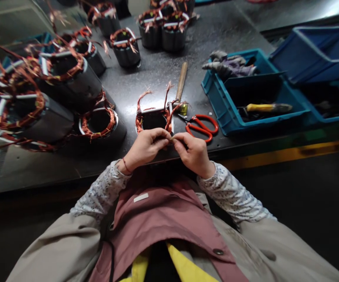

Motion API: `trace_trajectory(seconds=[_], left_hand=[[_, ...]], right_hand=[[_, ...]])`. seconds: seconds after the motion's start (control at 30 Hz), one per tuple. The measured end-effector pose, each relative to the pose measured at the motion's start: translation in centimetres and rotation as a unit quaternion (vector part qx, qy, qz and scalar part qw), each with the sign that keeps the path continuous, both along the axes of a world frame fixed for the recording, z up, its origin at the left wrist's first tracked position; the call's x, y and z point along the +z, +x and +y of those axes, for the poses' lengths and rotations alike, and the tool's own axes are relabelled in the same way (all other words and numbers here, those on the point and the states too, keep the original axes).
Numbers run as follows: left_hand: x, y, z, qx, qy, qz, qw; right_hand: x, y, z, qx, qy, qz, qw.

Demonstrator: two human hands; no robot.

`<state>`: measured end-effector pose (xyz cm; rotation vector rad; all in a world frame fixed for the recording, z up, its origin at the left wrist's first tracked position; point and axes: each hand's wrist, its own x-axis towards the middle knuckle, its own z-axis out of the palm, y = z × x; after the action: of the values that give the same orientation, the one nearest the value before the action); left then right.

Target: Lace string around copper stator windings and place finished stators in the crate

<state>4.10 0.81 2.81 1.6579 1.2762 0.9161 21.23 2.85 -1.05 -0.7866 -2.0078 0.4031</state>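
Note:
A motor stator [154, 117] with copper windings stands at the bench's front edge, its braided leads sticking up. Just in front of it, my left hand [147, 145] and my right hand [193, 152] meet fingertip to fingertip. Both are closed in a pinch on a thin pale strand [172, 138], of which only a tiny bit shows. My hands hide the stator's lower front. Red-handled scissors [201, 126] lie right of the stator, close to my right hand. Behind them lies a hammer [181, 84] with a wooden handle.
Several more stators [99, 123] crowd the left, some stacked on their sides, and others [174, 33] stand at the back. At right, a blue bin [224, 105] holds gloves [231, 64] and a yellow-handled tool [260, 107]. Beside it is another blue bin [319, 113].

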Motion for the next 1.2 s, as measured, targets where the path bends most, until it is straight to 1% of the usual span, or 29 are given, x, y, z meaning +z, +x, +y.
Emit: trace_trajectory(seconds=[0.1, 0.23, 0.3, 0.4, 0.5, 0.57, 0.63, 0.67, 0.73, 0.8, 0.83, 0.87, 0.93, 1.0, 1.07, 1.13, 1.2], left_hand=[[0.5, -0.1, 0.2, -0.011, -0.020, -0.002, 1.000], [0.9, -0.2, 0.3, -0.015, -0.045, -0.011, 0.999], [0.9, -0.2, 0.2, -0.014, -0.045, 0.005, 0.999], [0.9, 0.0, 0.2, 0.010, -0.036, 0.052, 0.998], [0.9, 0.3, 0.2, 0.040, -0.042, 0.055, 0.997], [1.0, 0.4, 0.3, 0.037, -0.043, 0.059, 0.997], [1.0, 0.4, 0.3, 0.024, -0.025, 0.077, 0.996], [1.1, 0.4, 0.3, 0.014, -0.013, 0.082, 0.996], [1.1, 0.4, 0.4, 0.000, -0.002, 0.063, 0.998], [0.9, 0.3, 0.5, 0.011, -0.024, 0.007, 1.000], [0.8, 0.3, 0.5, 0.026, -0.043, -0.023, 0.998], [0.7, 0.3, 0.6, 0.042, -0.060, -0.046, 0.996], [0.5, 0.3, 0.6, 0.062, -0.078, -0.073, 0.992], [0.4, 0.3, 0.7, 0.063, -0.077, -0.090, 0.991], [0.2, 0.3, 0.6, 0.061, -0.066, -0.098, 0.991], [0.1, 0.4, 0.5, 0.058, -0.049, -0.077, 0.994], [0.0, 0.3, 0.3, 0.052, -0.026, -0.039, 0.998]], right_hand=[[-0.2, -0.3, -0.3, 0.007, -0.026, 0.024, 0.999], [-0.2, -0.6, -0.7, 0.001, -0.035, 0.042, 0.998], [-0.2, -0.5, -0.9, -0.007, -0.037, 0.044, 0.998], [-0.1, -0.3, -1.1, -0.024, -0.011, 0.034, 0.999], [-0.2, 0.0, -1.2, -0.029, 0.027, 0.009, 0.999], [-0.2, 0.0, -1.2, -0.029, 0.043, -0.001, 0.999], [-0.1, 0.0, -1.1, -0.036, 0.047, 0.005, 0.998], [0.0, 0.0, -1.0, -0.040, 0.034, 0.014, 0.999], [0.2, 0.0, -0.8, -0.039, -0.038, 0.037, 0.998], [0.5, -0.1, -0.7, -0.028, -0.114, 0.055, 0.992], [0.5, -0.1, -0.8, -0.024, -0.128, 0.058, 0.990], [0.5, -0.1, -0.8, -0.023, -0.123, 0.057, 0.991], [0.3, 0.0, -1.0, -0.027, -0.073, 0.047, 0.996], [0.1, 0.0, -1.2, -0.026, -0.031, 0.040, 0.998], [-0.1, 0.1, -1.2, -0.027, -0.015, 0.040, 0.999], [-0.2, 0.2, -1.1, -0.028, -0.004, 0.034, 0.999], [-0.2, 0.4, -1.0, -0.022, 0.023, 0.021, 0.999]])
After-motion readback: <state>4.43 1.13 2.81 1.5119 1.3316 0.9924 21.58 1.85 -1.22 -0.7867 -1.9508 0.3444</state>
